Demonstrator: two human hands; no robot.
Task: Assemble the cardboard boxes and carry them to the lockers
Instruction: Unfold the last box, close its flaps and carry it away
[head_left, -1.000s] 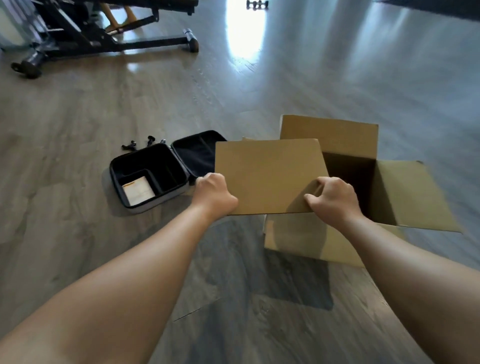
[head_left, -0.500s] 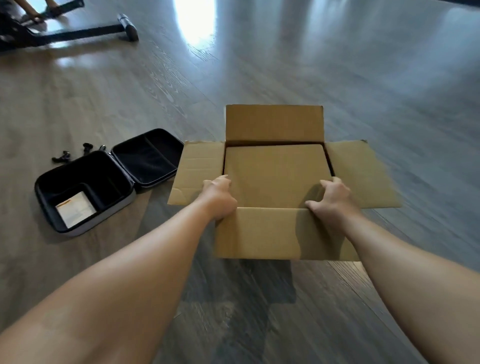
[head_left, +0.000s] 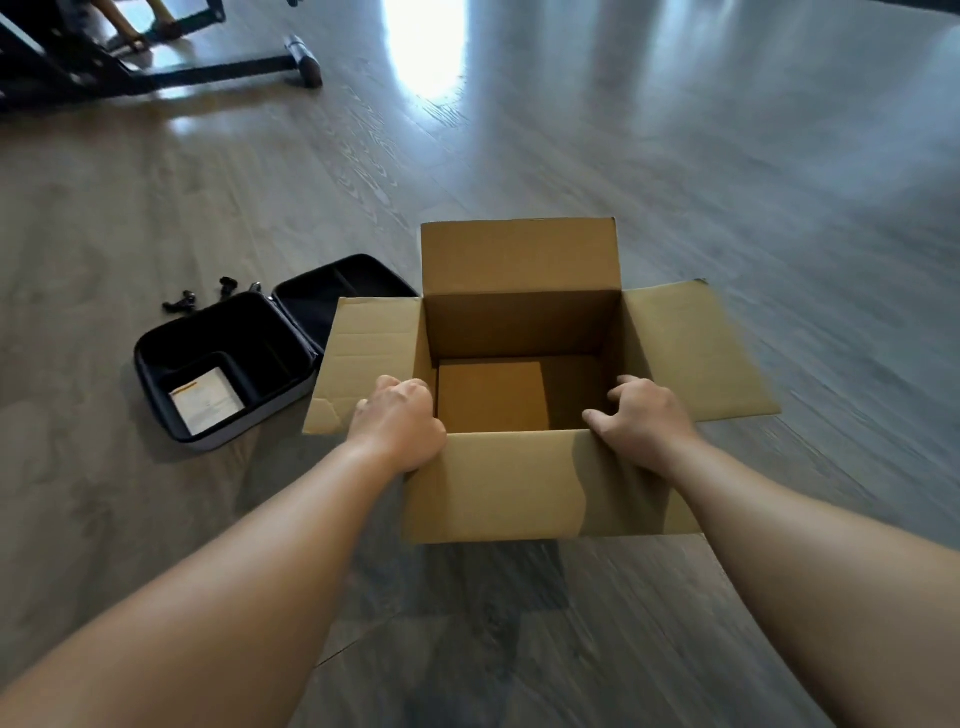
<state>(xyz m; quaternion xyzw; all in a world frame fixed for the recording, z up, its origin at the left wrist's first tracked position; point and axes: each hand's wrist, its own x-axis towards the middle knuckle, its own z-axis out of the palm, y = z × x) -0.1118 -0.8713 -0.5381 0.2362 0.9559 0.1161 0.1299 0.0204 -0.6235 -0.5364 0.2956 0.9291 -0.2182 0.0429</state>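
**Open Carton Held at Near Rim**

Left hand – fingers curled over the near-left corner of the cardboard box, grasping the rim. Right hand – fingers hooked over the near-right corner, thumb on the near wall, grasping likewise. The box stands upright on the wood floor, top open: far flap raised, side flaps spread outward, near flap folded down. Just left of the box lies an open black case containing a paper card. A black equipment frame stands well apart, far left.

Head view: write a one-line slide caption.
Both hands, left and right, grip the near rim of an open cardboard box on the floor beside an open black case.
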